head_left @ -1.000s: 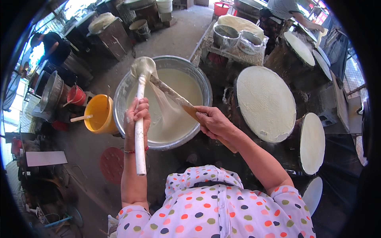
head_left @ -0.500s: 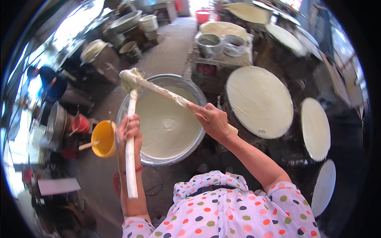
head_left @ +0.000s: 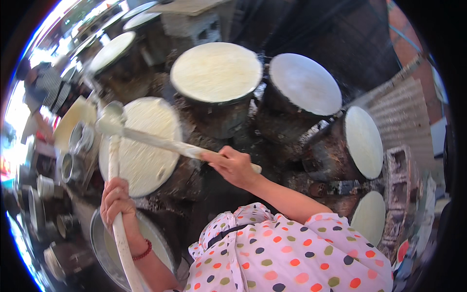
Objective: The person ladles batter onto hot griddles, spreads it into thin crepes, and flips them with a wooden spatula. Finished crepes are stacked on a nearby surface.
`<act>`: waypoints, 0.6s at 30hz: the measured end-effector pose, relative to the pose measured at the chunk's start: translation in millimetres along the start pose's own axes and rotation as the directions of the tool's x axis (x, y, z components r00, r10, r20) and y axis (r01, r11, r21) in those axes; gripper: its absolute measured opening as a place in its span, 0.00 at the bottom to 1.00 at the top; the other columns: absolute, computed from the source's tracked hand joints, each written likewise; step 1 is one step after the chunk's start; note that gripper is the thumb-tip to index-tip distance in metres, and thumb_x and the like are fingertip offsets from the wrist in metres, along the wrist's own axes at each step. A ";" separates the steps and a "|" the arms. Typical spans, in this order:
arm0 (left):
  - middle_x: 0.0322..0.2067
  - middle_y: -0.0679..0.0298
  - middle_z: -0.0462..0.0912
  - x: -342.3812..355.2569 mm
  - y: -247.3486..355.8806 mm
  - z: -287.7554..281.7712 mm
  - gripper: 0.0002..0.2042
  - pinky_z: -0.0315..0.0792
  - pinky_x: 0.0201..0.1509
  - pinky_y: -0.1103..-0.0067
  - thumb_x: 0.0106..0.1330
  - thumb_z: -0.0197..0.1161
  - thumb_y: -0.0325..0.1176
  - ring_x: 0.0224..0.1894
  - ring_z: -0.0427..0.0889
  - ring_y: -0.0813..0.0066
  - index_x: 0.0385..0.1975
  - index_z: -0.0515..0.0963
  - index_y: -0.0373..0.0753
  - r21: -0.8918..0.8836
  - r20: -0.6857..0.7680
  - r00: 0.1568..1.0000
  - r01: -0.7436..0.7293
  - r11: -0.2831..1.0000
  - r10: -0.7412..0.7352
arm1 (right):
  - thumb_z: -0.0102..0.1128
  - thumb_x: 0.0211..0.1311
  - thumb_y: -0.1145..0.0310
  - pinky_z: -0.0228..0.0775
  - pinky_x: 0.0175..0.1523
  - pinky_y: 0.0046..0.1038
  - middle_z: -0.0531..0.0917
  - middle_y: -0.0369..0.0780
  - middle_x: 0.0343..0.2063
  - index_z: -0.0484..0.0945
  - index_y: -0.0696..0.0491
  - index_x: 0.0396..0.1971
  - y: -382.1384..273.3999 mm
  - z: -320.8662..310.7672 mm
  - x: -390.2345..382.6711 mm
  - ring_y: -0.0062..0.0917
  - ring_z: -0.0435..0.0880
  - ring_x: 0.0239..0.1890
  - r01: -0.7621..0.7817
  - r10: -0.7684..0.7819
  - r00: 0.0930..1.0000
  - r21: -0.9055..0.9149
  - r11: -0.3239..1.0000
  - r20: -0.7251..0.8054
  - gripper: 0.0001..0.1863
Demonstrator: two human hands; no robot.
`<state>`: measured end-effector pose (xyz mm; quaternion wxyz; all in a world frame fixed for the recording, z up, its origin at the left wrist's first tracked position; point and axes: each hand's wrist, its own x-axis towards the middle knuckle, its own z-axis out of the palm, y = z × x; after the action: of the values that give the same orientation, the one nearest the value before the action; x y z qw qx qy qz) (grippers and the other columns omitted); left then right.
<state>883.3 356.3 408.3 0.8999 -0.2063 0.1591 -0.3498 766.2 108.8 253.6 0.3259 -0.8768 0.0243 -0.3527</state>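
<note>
My left hand (head_left: 118, 202) is closed round an upright long white-coated handle (head_left: 125, 253). My right hand (head_left: 233, 165) grips another long coated handle (head_left: 160, 141) slanting up to the left, index finger along it. Their far ends meet and overlap at a small ladle bowl (head_left: 113, 109) smeared with pale batter; which handle bears the bowl I cannot tell. Behind and below these ends lies a wide round top (head_left: 151, 165) covered with pale, rippled batter. The large metal basin (head_left: 97, 243) of pale liquid sits beneath my left forearm, partly hidden by it.
Round pale tops on dark drums stand ahead (head_left: 216, 73) and to the right (head_left: 362, 141). Hollow blocks (head_left: 399, 180) and a corrugated sheet (head_left: 389, 109) edge the right side. Metal pots (head_left: 73, 168) are at the left; another person (head_left: 46, 87) is at the far left.
My view has turned to the right. Both handles, still held and crossed at their far ends, have swung from over the basin to over the round pale top.
</note>
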 end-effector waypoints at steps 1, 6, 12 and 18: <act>0.31 0.60 0.63 23.2 -26.3 -8.6 0.08 0.65 0.11 0.81 0.72 0.43 0.29 0.19 0.66 0.77 0.32 0.60 0.31 -0.019 -0.047 0.997 0.066 0.998 -0.067 | 0.67 0.49 0.73 0.70 0.22 0.27 0.73 0.34 0.20 0.79 0.37 0.50 16.2 -29.1 -17.6 0.25 0.75 0.19 -0.057 0.054 0.997 -0.045 0.997 -0.056 0.26; 0.30 0.61 0.63 140.7 -171.5 -78.0 0.04 0.67 0.11 0.81 0.67 0.46 0.22 0.19 0.68 0.77 0.32 0.60 0.31 -0.322 -0.222 0.851 0.396 0.860 -0.475 | 0.68 0.48 0.76 0.69 0.24 0.26 0.74 0.35 0.22 0.82 0.42 0.46 86.6 -160.1 -114.6 0.25 0.74 0.19 -0.401 0.340 0.896 -0.189 0.896 -0.287 0.22; 0.30 0.60 0.64 244.7 -345.6 -173.4 0.05 0.69 0.11 0.82 0.69 0.45 0.23 0.19 0.68 0.77 0.35 0.58 0.29 -0.327 -0.297 0.547 0.712 0.622 -0.783 | 0.57 0.62 0.74 0.71 0.35 0.25 0.81 0.37 0.29 0.77 0.49 0.53 158.7 -250.6 -176.5 0.19 0.79 0.28 -0.726 0.539 0.497 0.016 0.688 -0.680 0.18; 0.29 0.60 0.68 307.7 -441.7 -280.7 0.14 0.60 0.13 0.88 0.67 0.50 0.24 0.19 0.66 0.83 0.52 0.63 0.33 0.808 -0.481 0.690 0.588 0.032 -0.541 | 0.56 0.63 0.70 0.72 0.38 0.27 0.83 0.39 0.35 0.76 0.52 0.54 194.6 -282.9 -143.5 0.21 0.78 0.28 -0.783 0.646 0.268 0.229 0.579 -0.715 0.18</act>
<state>730.1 -226.6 335.2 0.6237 0.3130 -0.1492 -0.7005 515.5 -162.0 205.0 0.3327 -0.5687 0.5760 -0.4838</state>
